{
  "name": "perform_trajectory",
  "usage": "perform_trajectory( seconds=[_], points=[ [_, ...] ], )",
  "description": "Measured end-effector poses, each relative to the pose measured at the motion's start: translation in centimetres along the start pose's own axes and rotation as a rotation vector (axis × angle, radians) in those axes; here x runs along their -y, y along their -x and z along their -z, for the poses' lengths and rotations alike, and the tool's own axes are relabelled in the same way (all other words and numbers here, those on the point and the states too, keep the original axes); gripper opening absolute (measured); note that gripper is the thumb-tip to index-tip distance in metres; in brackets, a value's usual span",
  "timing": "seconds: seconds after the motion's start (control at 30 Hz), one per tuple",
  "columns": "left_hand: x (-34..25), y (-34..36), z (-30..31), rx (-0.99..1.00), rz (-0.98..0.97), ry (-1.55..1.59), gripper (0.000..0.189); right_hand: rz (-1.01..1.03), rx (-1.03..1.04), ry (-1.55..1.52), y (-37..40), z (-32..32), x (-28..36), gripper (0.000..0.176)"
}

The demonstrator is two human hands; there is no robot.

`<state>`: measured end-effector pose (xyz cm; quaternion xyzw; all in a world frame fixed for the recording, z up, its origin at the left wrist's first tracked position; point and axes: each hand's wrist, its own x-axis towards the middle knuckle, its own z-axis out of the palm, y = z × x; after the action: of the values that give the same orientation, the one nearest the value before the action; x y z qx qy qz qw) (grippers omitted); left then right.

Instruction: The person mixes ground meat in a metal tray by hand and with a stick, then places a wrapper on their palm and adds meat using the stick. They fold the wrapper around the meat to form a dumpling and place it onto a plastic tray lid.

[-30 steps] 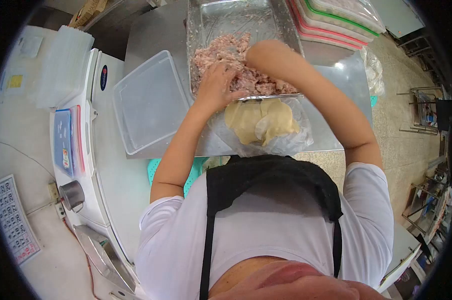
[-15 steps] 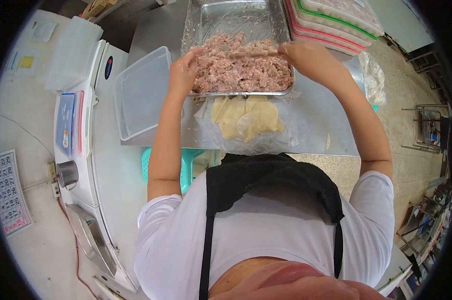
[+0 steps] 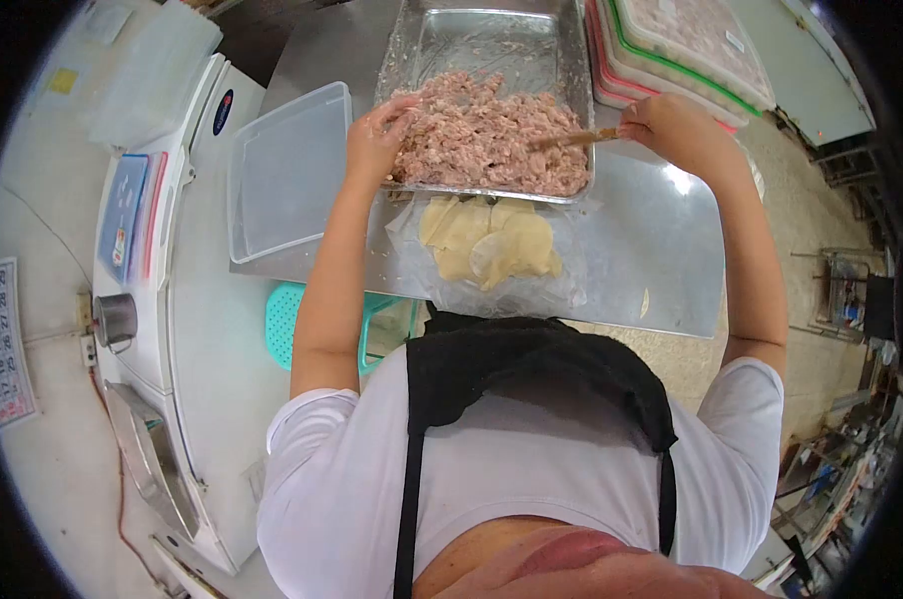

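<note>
While the right grip [image 3: 671,125] holds a stick [image 3: 571,139] in the meat [image 3: 481,140], the left grip [image 3: 376,135], half curled, touches the tray [image 3: 481,45].

See-through plastic tub [image 3: 287,175] on bench [image 3: 661,250] left side, stack of lidded boxes [image 3: 691,45] far right, teal stool [image 3: 292,319] under bench's near edge, white freezer [image 3: 197,329] at left w/ metal cup [image 3: 115,319] beside it, calendar [image 3: 0,339] further left.
</note>
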<state>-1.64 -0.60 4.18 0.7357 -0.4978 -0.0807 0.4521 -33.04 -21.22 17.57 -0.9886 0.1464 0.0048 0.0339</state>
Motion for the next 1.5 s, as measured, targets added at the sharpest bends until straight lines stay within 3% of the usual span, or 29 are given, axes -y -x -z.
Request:
perform_trajectory(
  seconds=[0.1, 0.17, 0.23, 0.27, 0.33, 0.4, 0.47, 0.53, 0.57, 0.67, 0.73, 0.77, 0.83, 0.93, 1.0, 1.1, 1.17, 1.27, 1.33, 1.4, 1.5],
  points=[
    [0.7, 0.1, 0.2, -0.051, 0.103, 0.041, 0.032, -0.057, 0.004, -0.168, -3.2, -0.7, 1.2, 0.020],
    [3.1, 0.0, -0.2, -0.150, -0.182, -0.097, 0.030, -0.150, 0.070, -0.091, -7.0, -4.1, 0.1, 0.018],
    [4.3, 0.4, -1.0, -0.194, -0.147, -0.107, 0.029, -0.111, -0.116, 0.097, -9.8, -7.5, -2.0, 0.020],
    [3.8, 0.7, -0.9, -0.252, -0.176, -0.156, 0.027, -0.102, -0.111, 0.106, -11.2, -8.4, -2.5, 0.020],
    [2.9, 1.2, -0.9, -0.330, -0.169, -0.129, 0.026, -0.288, 0.018, 0.268, -13.4, -9.7, -2.8, 0.021],
    [3.2, 1.4, -0.7, -0.320, -0.152, -0.052, 0.026, -0.153, 0.010, 0.197, -15.7, -11.3, -0.8, 0.022],
    [3.6, 1.6, -0.3, -0.247, -0.138, 0.085, 0.027, -0.164, 0.176, 0.124, -17.0, -10.4, 6.7, 0.021],
    [3.4, 1.8, 0.0, -0.253, -0.112, 0.094, 0.028, 0.052, 0.005, 0.211, -15.7, -10.2, 11.0, 0.022],
    [3.4, 1.7, 0.2, -0.256, -0.087, 0.094, 0.030, 0.054, 0.007, 0.220, -15.2, -9.9, 11.3, 0.022],
    [3.1, 1.4, 0.2, -0.380, -0.192, 0.070, 0.028, 0.085, 0.030, 0.225, -14.8, -7.0, 9.8, 0.024],
    [3.4, 1.3, 0.3, -0.377, -0.193, 0.076, 0.028, -0.106, 0.198, 0.226, -16.1, -2.9, 7.8, 0.024],
    [3.4, 1.3, 0.3, -0.364, -0.194, 0.077, 0.027, -0.099, 0.203, 0.235, -16.9, -3.6, 5.2, 0.024],
    [3.7, 1.3, 0.1, -0.335, -0.186, 0.150, 0.025, -0.140, -0.031, 0.216, -19.1, -7.2, -0.3, 0.023],
    [3.9, 1.7, 0.1, -0.268, -0.186, 0.229, 0.024, -0.205, 0.095, 0.203, -20.7, -12.4, 0.7, 0.022],
    [4.0, 1.4, 0.2, -0.257, -0.189, 0.236, 0.025, -0.039, 0.250, 0.200, -19.2, -10.3, 8.3, 0.022],
    [3.7, 1.3, 0.6, -0.306, -0.222, 0.206, 0.025, 0.092, 0.205, 0.348, -17.3, -7.7, 10.0, 0.022],
    [3.0, 1.2, 1.0, -0.367, -0.230, 0.182, 0.027, 0.059, 0.208, 0.360, -18.6, -4.9, 7.7, 0.023],
    [3.0, 1.4, 0.9, -0.386, -0.260, 0.178, 0.029, -0.021, 0.050, 0.358, -21.6, -5.0, 5.2, 0.019],
    [3.3, 1.3, 0.5, -0.389, -0.254, 0.161, 0.029, 0.174, -0.210, 0.332, -23.8, -8.1, 5.7, 0.017],
    [3.6, 1.2, 0.5, -0.391, -0.253, 0.143, 0.030, 0.272, -0.062, 0.405, -22.0, -8.5, 11.3, 0.015],
    [3.4, 1.5, 0.2, -0.381, -0.222, 0.133, 0.030, 0.335, -0.043, 0.380, -17.6, -6.4, 13.1, 0.015]
  ],
)
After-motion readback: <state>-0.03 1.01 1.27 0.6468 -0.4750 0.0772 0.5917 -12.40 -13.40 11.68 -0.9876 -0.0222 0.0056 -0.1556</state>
